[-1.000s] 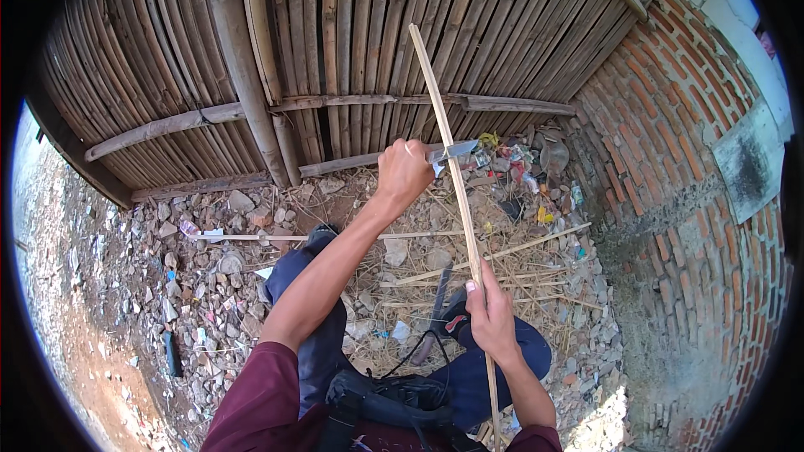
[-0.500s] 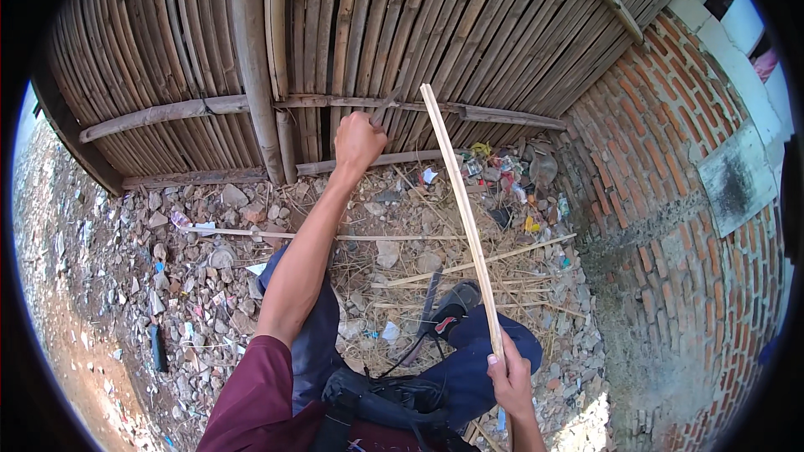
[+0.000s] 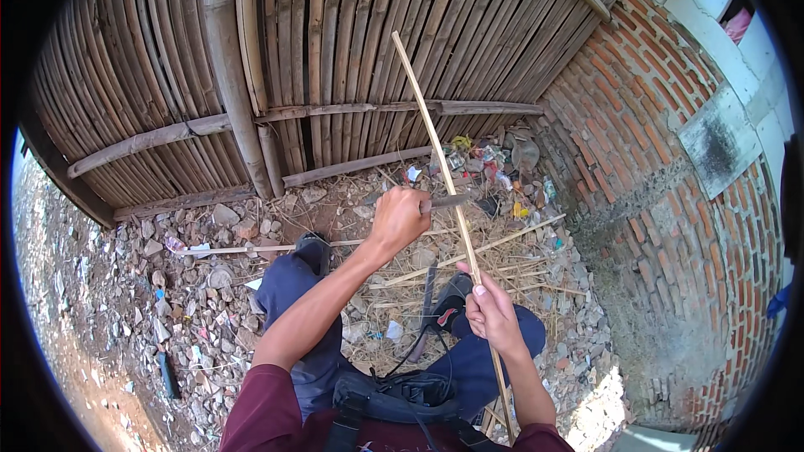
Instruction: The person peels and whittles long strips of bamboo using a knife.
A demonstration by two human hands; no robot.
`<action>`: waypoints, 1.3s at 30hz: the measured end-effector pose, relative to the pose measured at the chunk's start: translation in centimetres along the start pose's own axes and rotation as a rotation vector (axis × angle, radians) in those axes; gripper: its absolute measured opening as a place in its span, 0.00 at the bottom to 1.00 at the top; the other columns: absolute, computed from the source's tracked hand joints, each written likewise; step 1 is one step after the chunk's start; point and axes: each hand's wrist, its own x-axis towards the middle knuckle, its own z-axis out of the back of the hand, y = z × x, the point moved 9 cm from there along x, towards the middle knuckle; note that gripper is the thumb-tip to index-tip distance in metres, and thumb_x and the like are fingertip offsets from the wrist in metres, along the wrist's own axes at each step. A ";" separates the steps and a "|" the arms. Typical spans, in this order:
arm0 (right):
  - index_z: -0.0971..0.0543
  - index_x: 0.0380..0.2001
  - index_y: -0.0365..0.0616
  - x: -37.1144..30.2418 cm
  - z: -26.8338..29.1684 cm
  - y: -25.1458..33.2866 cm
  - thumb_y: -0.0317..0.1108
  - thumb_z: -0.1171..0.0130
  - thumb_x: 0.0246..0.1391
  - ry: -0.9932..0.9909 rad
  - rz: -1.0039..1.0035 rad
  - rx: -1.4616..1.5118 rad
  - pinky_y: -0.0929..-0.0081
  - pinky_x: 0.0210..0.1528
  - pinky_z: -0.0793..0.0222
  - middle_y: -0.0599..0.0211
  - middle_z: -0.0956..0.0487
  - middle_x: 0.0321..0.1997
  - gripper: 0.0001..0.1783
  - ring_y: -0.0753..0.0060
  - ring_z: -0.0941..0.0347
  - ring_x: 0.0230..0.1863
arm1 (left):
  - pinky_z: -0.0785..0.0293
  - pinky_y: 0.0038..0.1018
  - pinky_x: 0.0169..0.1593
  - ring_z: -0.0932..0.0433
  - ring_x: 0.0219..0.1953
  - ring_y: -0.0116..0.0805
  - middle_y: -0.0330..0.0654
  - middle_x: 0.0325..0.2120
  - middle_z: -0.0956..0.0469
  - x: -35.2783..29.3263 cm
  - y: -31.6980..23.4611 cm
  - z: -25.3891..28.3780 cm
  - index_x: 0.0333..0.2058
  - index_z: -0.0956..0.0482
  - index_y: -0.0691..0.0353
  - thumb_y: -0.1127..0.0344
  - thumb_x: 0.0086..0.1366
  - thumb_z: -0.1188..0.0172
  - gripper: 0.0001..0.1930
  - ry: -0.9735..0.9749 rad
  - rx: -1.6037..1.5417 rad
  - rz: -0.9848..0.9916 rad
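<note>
My right hand (image 3: 494,315) is closed around a long, pale bamboo strip (image 3: 432,134). The strip slants up and to the left, its lower end passing below my right hand. In my left hand (image 3: 400,219), the fingers are wrapped round the handle of a knife (image 3: 448,201). Its dark blade points right and crosses the strip above my right hand; I cannot tell how deep it bites, if at all.
Ahead stands a bamboo slat wall (image 3: 360,42), meeting a brick wall (image 3: 641,142) on the right. Rubble (image 3: 222,276) covers the ground. Several cut strips (image 3: 519,238) lie near my feet, with litter (image 3: 502,163) by the wall and a dark narrow object (image 3: 167,375) at left.
My left hand has come down and right from near the bamboo wall, bringing the knife to the strip. My right hand and the strip are higher in view. The view has shifted slightly.
</note>
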 end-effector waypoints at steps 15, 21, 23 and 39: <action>0.27 0.66 0.40 5.5 -1.0 5.6 0.34 0.40 0.69 -0.379 0.420 -0.795 0.54 0.34 0.25 0.42 0.17 0.33 0.25 0.39 0.16 0.33 | 0.17 0.52 0.41 0.16 0.32 0.63 0.59 0.23 0.17 0.1 -0.2 -0.8 0.29 0.11 0.62 0.73 0.51 0.36 0.07 -0.010 -0.089 -0.037; 0.26 0.64 0.35 6.0 -1.5 5.9 0.33 0.40 0.69 -0.336 0.402 -0.771 0.59 0.37 0.24 0.46 0.17 0.32 0.24 0.53 0.16 0.30 | 0.18 0.52 0.41 0.16 0.32 0.63 0.59 0.24 0.17 0.4 -0.1 -0.4 0.30 0.11 0.62 0.73 0.52 0.36 0.07 -0.001 -0.093 -0.008; 0.26 0.64 0.37 5.9 -1.4 5.8 0.33 0.41 0.70 -0.333 0.415 -0.776 0.55 0.36 0.24 0.43 0.17 0.35 0.23 0.43 0.16 0.33 | 0.18 0.52 0.41 0.16 0.33 0.63 0.59 0.25 0.17 0.4 0.0 -0.1 0.31 0.10 0.61 0.74 0.51 0.35 0.09 -0.008 -0.024 0.046; 0.30 0.64 0.40 4.2 -1.9 4.4 0.32 0.44 0.71 -0.355 0.351 -0.748 0.47 0.30 0.27 0.40 0.19 0.28 0.21 0.33 0.18 0.31 | 0.19 0.52 0.40 0.14 0.34 0.62 0.60 0.27 0.16 0.6 0.4 -0.4 0.35 0.09 0.59 0.74 0.48 0.33 0.13 0.006 0.054 0.111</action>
